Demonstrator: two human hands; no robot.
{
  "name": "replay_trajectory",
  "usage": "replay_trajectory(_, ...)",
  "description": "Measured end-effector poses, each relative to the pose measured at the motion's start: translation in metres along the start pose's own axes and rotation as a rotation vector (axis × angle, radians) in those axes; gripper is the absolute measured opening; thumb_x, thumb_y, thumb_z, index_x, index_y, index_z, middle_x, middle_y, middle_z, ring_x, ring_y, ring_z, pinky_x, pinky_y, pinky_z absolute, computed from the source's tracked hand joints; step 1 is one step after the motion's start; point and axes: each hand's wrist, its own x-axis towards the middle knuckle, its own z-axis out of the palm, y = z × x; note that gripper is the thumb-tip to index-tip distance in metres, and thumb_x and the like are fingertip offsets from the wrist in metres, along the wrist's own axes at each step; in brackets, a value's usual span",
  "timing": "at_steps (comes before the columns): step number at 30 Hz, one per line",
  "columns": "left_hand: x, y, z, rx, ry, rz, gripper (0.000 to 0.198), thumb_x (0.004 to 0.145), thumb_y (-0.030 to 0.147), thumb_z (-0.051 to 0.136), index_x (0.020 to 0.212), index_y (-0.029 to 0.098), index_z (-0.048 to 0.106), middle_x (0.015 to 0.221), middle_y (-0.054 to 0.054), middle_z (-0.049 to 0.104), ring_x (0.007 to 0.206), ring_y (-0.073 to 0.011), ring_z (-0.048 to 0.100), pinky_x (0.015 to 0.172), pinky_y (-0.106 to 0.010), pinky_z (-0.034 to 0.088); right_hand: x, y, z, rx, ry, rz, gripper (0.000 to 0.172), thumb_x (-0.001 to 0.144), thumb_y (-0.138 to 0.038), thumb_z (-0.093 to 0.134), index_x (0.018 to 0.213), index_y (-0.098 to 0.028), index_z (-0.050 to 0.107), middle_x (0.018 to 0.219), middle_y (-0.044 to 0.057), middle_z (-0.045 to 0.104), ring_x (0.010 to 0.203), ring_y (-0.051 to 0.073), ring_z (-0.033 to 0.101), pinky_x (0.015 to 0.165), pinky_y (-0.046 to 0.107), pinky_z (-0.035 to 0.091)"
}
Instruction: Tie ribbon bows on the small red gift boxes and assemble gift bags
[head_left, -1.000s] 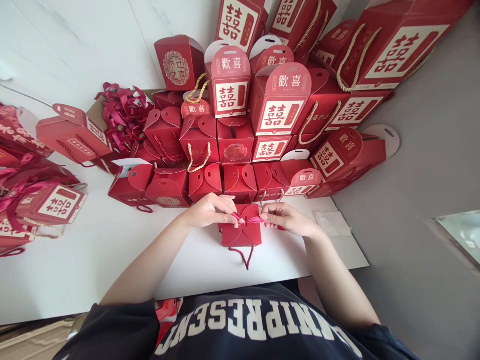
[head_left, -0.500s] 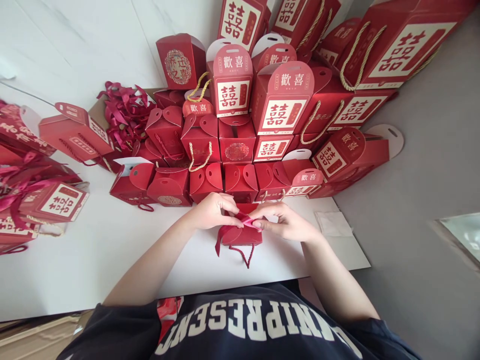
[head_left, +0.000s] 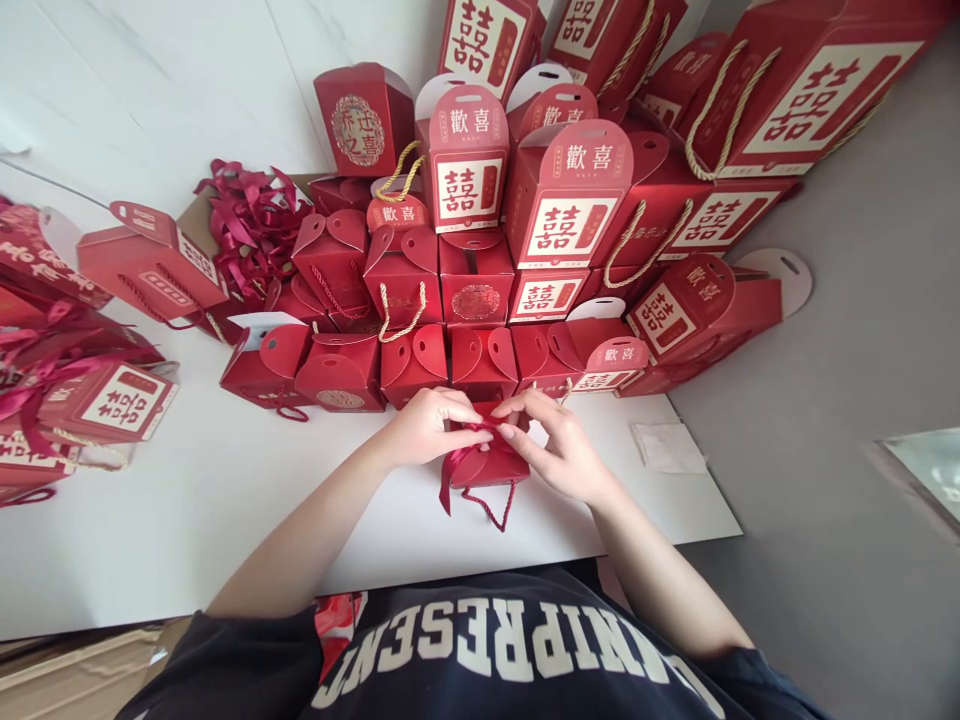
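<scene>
Spreading its fingers in the head view, the right hand has loosened from its tighter pinch of half a second earlier, above the small red box; this suggests a regrip of the ribbon rather than a final tightening. The left hand, at the box's upper left, appears pinched on ribbon, whose tail hangs beside the box's left side. Fingers obscure the knot; whether the right hand grips ribbon cannot be told.

Our forearms slant inward across the worktop's near edge; our left hand bunches thumb and fingers, our right hand arches close beside it.
</scene>
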Motion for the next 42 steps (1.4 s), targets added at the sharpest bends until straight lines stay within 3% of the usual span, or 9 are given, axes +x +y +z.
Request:
replay_trajectory(12,-0.001,0.007,0.004,0.148,0.054,-0.010,0.014,0.083,0.030,0.072,0.076,0.019,0.075,0.077,-0.002,0.072,0.077,-0.0152,0.062,0.095,-0.034,0.042,-0.002,0.004,0.012,-0.152,0.161,-0.058,0.010,0.088,-0.020,0.062,0.080,-0.022,0.067,0.079,0.001,0.069,0.074,0.019,0.058,0.076,0.037,0.039)
replay_trajectory(17,-0.005,0.007,0.003,-0.150,0.006,-0.178,0.020,0.086,0.035,0.067,0.087,0.016,0.060,0.076,-0.001,0.067,0.071,-0.0138,0.064,0.072,-0.026,0.047,-0.004,0.013,0.013,-0.103,0.233,-0.043,0.010,0.084,-0.013,0.062,0.077,-0.021,0.060,0.076,0.000,0.064,0.074,0.018,0.057,0.075,0.035,0.042)
replay_trajectory(20,-0.006,0.007,-0.001,-0.178,-0.032,-0.198,0.024,0.087,0.037,0.065,0.083,0.016,0.054,0.074,0.001,0.061,0.069,-0.0121,0.060,0.065,-0.023,0.044,-0.006,0.017,0.011,-0.043,0.194,-0.036,0.011,0.088,-0.015,0.058,0.079,-0.021,0.057,0.078,0.001,0.061,0.075,0.017,0.057,0.073,0.032,0.046)
replay_trajectory(23,-0.005,0.007,-0.005,-0.124,-0.055,-0.158,0.026,0.086,0.038,0.065,0.080,0.016,0.055,0.075,0.000,0.060,0.069,-0.0116,0.057,0.065,-0.023,0.042,-0.005,0.017,0.008,-0.023,0.130,-0.035,0.006,0.093,-0.021,0.056,0.091,-0.022,0.062,0.089,0.003,0.064,0.087,0.019,0.058,0.082,0.035,0.046)
replay_trajectory(26,-0.003,0.007,-0.007,-0.083,-0.065,-0.143,0.025,0.085,0.038,0.067,0.080,0.016,0.056,0.075,-0.001,0.062,0.072,-0.0124,0.056,0.065,-0.024,0.041,-0.004,0.017,0.006,-0.050,0.065,-0.036,0.019,0.090,-0.032,0.066,0.107,-0.024,0.064,0.105,0.006,0.062,0.101,0.023,0.056,0.091,0.041,0.043)
replay_trajectory(29,-0.002,0.007,-0.008,-0.054,-0.077,-0.132,0.025,0.086,0.039,0.066,0.081,0.016,0.058,0.078,-0.002,0.063,0.074,-0.0130,0.056,0.066,-0.024,0.041,-0.003,0.018,0.006,-0.070,0.014,-0.041,0.022,0.084,-0.036,0.073,0.101,-0.024,0.068,0.110,0.007,0.059,0.104,0.024,0.055,0.093,0.042,0.043)
replay_trajectory(33,0.000,0.009,-0.009,-0.045,-0.096,-0.086,0.024,0.090,0.037,0.061,0.079,0.016,0.059,0.077,-0.001,0.063,0.074,-0.0125,0.055,0.070,-0.025,0.042,-0.003,0.019,0.004,-0.079,0.001,-0.046,0.006,0.090,-0.026,0.065,0.094,-0.025,0.069,0.112,0.005,0.061,0.105,0.023,0.056,0.094,0.043,0.041)
replay_trajectory(38,0.000,0.009,-0.009,-0.063,-0.095,-0.102,0.026,0.092,0.036,0.057,0.077,0.016,0.056,0.069,0.001,0.058,0.065,-0.0105,0.050,0.064,-0.023,0.039,-0.005,0.008,-0.004,-0.104,-0.026,-0.013,0.012,0.091,-0.035,0.064,0.091,-0.023,0.064,0.111,0.006,0.062,0.105,0.024,0.056,0.095,0.044,0.039)
replay_trajectory(42,-0.001,0.009,-0.009,-0.097,-0.099,-0.120,0.026,0.092,0.037,0.057,0.079,0.016,0.058,0.076,-0.002,0.062,0.072,-0.0123,0.056,0.066,-0.023,0.042,-0.008,0.000,-0.005,-0.138,-0.062,-0.003,0.013,0.086,-0.034,0.071,0.086,-0.024,0.064,0.124,0.006,0.058,0.116,0.026,0.052,0.101,0.046,0.037)
